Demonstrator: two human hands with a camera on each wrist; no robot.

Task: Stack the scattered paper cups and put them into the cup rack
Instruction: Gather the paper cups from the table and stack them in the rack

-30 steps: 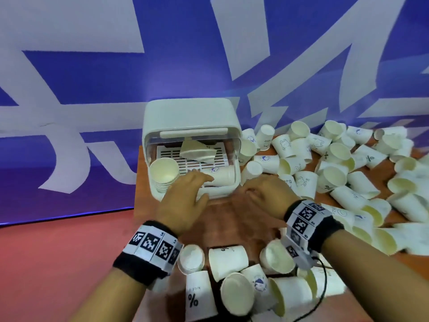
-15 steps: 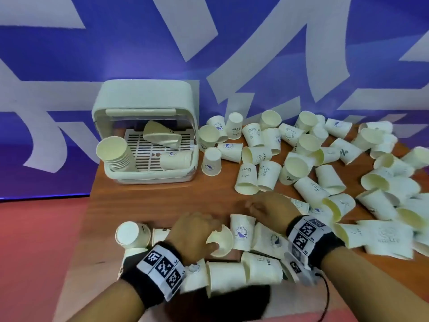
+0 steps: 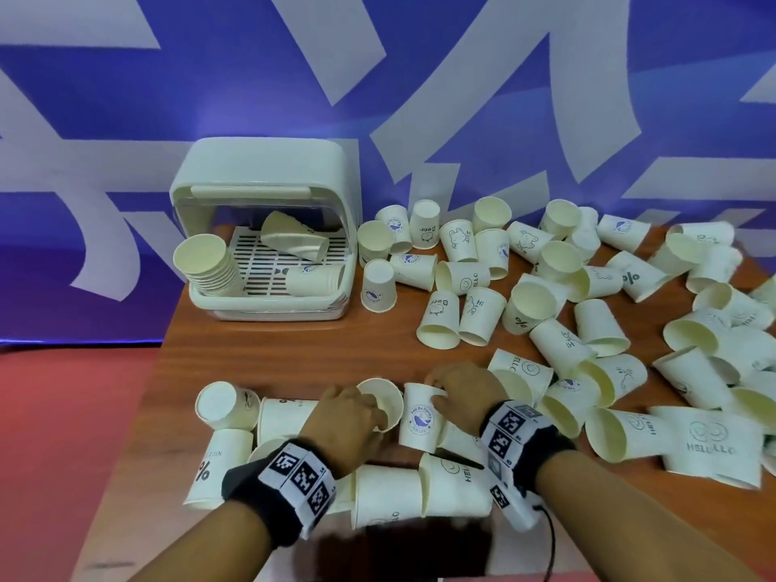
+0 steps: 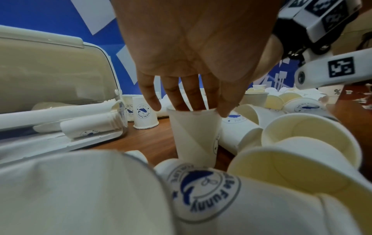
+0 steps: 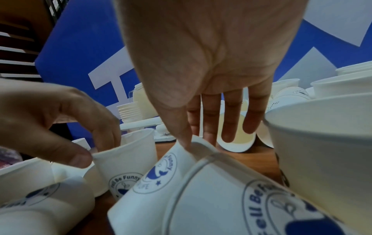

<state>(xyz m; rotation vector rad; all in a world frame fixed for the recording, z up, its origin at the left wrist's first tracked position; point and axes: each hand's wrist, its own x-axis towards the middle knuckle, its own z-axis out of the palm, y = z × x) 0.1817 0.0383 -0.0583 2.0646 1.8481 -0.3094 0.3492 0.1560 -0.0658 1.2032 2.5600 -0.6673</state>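
Many white paper cups lie scattered over the wooden table (image 3: 260, 354). My left hand (image 3: 371, 413) pinches the rim of an upright cup (image 3: 384, 399), fingers inside and thumb outside, as the left wrist view shows on the same cup (image 4: 194, 135). Right beside it, my right hand (image 3: 441, 394) grips the base of an upside-down whale-logo cup (image 3: 421, 422), thumb on its base rim in the right wrist view (image 5: 161, 171). The white cup rack (image 3: 268, 170) stands at the back left with its lid raised, holding a leaning stack of cups (image 3: 210, 266) and some lying cups (image 3: 294, 241).
Several cups lie on their sides under and around my wrists near the table's front edge. A dense spread of cups (image 3: 588, 296) covers the right half of the table. Bare wood shows between the rack and my hands. A blue and white wall stands behind.
Both hands drew back from the rack to the near cups. The left hand took hold of an upright cup's rim; the right hand shifted left and closed on the whale-logo cup.
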